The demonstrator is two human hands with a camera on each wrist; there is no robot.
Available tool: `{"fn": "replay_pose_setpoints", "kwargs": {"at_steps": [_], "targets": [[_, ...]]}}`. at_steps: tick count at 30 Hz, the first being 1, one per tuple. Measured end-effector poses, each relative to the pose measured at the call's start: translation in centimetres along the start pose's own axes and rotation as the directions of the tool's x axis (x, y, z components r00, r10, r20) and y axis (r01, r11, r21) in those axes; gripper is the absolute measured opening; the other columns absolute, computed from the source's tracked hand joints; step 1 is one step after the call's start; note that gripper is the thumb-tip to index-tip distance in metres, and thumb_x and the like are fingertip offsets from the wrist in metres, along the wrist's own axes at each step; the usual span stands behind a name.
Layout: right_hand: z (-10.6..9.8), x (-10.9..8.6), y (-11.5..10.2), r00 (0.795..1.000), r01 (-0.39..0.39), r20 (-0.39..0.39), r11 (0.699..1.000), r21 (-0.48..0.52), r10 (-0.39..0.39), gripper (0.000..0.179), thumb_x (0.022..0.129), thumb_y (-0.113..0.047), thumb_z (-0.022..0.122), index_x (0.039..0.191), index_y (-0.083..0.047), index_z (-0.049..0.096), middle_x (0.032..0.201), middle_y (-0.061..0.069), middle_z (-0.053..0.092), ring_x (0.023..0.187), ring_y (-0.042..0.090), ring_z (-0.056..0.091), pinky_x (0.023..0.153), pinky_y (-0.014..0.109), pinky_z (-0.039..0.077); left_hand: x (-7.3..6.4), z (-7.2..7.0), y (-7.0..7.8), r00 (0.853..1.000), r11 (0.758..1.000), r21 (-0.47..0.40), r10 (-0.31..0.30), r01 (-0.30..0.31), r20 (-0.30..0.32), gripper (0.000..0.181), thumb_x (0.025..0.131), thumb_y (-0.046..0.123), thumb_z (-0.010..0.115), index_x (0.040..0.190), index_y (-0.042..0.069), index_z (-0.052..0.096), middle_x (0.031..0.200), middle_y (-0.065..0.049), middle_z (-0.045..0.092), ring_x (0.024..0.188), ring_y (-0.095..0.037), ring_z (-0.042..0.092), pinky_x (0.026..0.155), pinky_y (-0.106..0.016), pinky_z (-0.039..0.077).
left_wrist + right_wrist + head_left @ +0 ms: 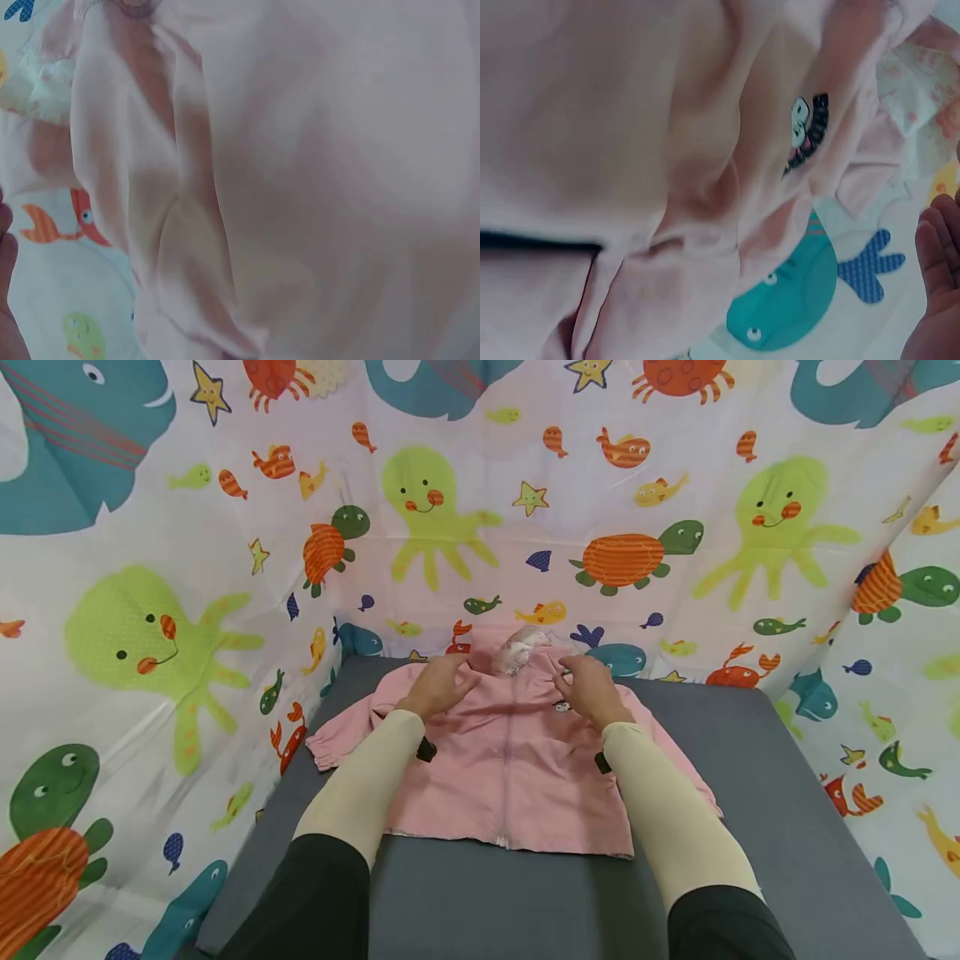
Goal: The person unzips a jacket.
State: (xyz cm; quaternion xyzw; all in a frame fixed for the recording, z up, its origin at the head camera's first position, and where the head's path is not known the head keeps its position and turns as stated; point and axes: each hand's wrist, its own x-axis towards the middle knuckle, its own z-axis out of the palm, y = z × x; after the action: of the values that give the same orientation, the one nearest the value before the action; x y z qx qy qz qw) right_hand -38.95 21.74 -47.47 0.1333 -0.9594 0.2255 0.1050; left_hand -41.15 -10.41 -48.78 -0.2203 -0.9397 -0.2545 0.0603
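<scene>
A pink zip-up jacket (480,777) lies spread out, front up, with its zip down the middle and its hem toward me. Whitish patterned lining (525,647) shows at the collar. Over the upper chest on the left side hovers my left hand (438,685), fingers loosely bent and holding nothing. My right hand (588,687) is above the opposite shoulder, near a small printed figure (800,124) with dark lettering. Fingertips of that hand (941,255) show at the edge of the right wrist view, apart from the cloth. The left sleeve (341,735) reaches outward on the table.
The jacket rests on a grey table (787,827). Behind it and along both sides hangs a white curtain (510,568) printed with sea animals, close to the table's far edge. Dark wrist cameras (426,749) sit under my cream sleeves (367,777).
</scene>
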Motion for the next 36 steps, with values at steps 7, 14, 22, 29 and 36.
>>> {"fn": "replay_pose_setpoints", "kwargs": {"at_steps": [7,14,22,29,36], "targets": [[2.6,2.9,0.7,0.998,0.064,0.004,0.998,-0.021,-0.064,0.028,0.106,-0.020,0.069,0.118,0.003,0.079,0.111,0.022,0.081,0.100,0.040,0.076,0.098,0.057,0.060,3.2,2.9,-0.7,0.996,0.995,0.046,0.084,-0.084,-0.003,0.036,0.107,0.025,0.073,0.137,0.005,0.075,0.129,-0.013,0.079,0.120,-0.032,0.071,0.108,-0.047,0.055],[5.3,5.5,1.4,0.998,0.066,0.007,0.997,0.030,-0.066,0.027,0.103,-0.017,0.072,0.122,0.002,0.080,0.104,0.020,0.081,0.094,0.039,0.075,0.093,0.056,0.061,6.4,5.7,-1.2,0.988,0.987,-0.056,0.153,-0.152,0.021,0.029,0.106,0.016,0.072,0.132,0.004,0.078,0.131,-0.013,0.078,0.122,-0.028,0.073,0.111,-0.046,0.053],[9.2,7.9,1.7,0.993,0.114,-0.003,0.992,0.047,-0.114,0.013,0.102,-0.016,0.072,0.094,-0.006,0.076,0.085,0.011,0.071,0.085,0.035,0.067,0.085,0.052,0.057,9.1,9.1,-2.4,0.987,0.990,-0.008,0.141,-0.141,0.083,0.023,0.111,0.023,0.064,0.115,0.007,0.079,0.110,-0.011,0.080,0.118,-0.033,0.072,0.105,-0.047,0.056],[10.7,8.8,2.1,0.991,0.132,0.010,0.989,0.062,-0.133,0.008,0.101,-0.010,0.073,0.099,-0.004,0.078,0.091,0.014,0.076,0.093,0.039,0.073,0.091,0.055,0.057,10.8,11.5,-3.0,0.988,0.994,0.050,0.095,-0.102,0.125,0.024,0.111,0.014,0.057,0.121,0.003,0.075,0.117,-0.016,0.078,0.116,-0.034,0.073,0.103,-0.047,0.057],[11.4,9.8,3.0,0.990,0.136,0.017,0.989,0.057,-0.137,0.011,0.100,-0.013,0.076,0.107,-0.005,0.079,0.098,0.014,0.079,0.103,0.040,0.073,0.098,0.055,0.057,11.9,12.3,-2.1,0.995,0.991,0.130,-0.003,-0.011,0.103,0.021,0.111,0.013,0.057,0.109,0.000,0.074,0.111,-0.018,0.074,0.117,-0.036,0.070,0.104,-0.047,0.056]]}}
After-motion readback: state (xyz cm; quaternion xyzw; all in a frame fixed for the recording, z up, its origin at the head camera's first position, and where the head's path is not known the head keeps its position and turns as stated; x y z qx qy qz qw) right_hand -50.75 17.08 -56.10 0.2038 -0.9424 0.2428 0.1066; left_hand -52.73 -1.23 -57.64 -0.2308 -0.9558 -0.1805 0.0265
